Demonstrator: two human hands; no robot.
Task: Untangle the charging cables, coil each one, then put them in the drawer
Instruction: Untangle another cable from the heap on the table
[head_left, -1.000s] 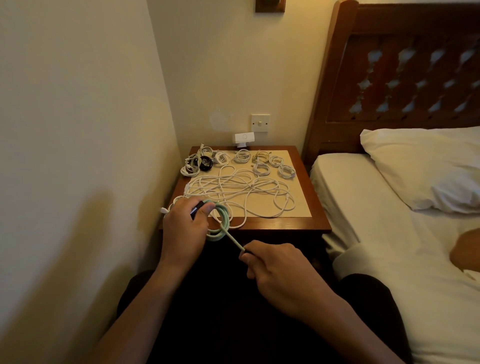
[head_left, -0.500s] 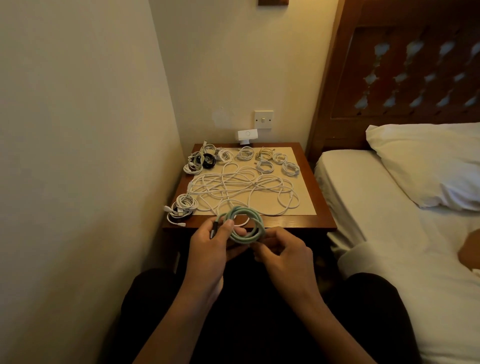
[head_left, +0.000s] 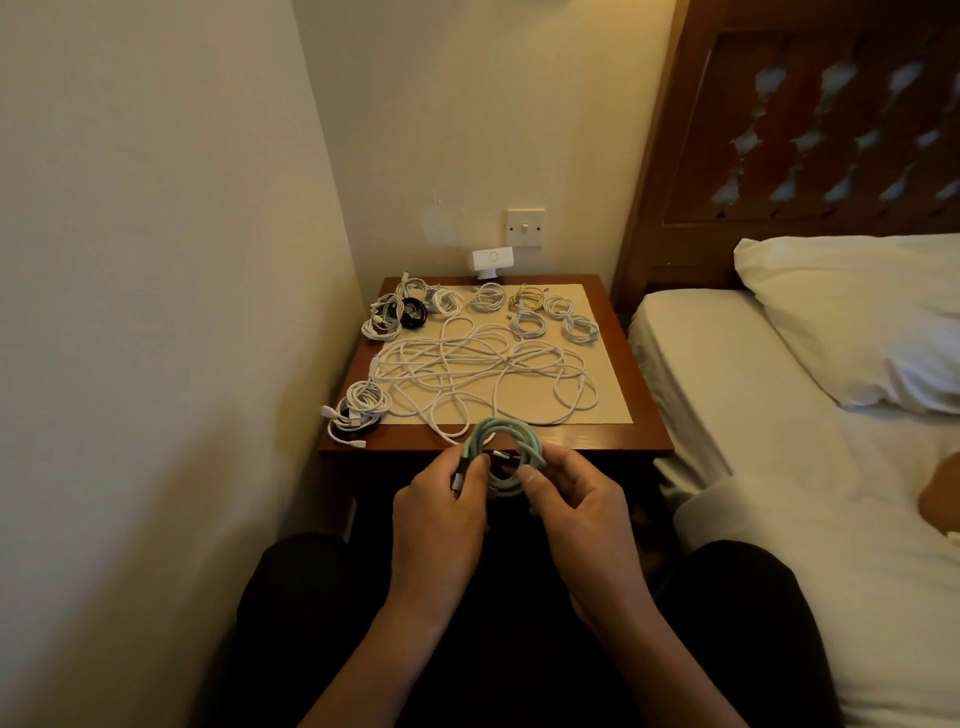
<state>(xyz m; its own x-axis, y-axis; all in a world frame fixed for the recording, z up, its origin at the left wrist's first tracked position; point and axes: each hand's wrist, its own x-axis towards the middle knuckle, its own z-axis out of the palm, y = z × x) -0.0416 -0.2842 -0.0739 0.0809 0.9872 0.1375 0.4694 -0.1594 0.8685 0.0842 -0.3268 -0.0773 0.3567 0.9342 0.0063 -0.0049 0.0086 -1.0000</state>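
At the near edge of the brown wooden desk (head_left: 597, 440), the left hand (head_left: 441, 512) and the right hand (head_left: 576, 504) pinch the pale green braided cable coil (head_left: 524, 441) from both sides; each grip should be firm while the plug end is tucked in, or the loops may spring open.

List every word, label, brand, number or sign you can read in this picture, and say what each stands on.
No readable text anywhere.
On the white device by the wall: only a plain ring mark, no letters.
On the wall switch: nothing printed.
On the green cable and the white cables: any markings are too small to read.
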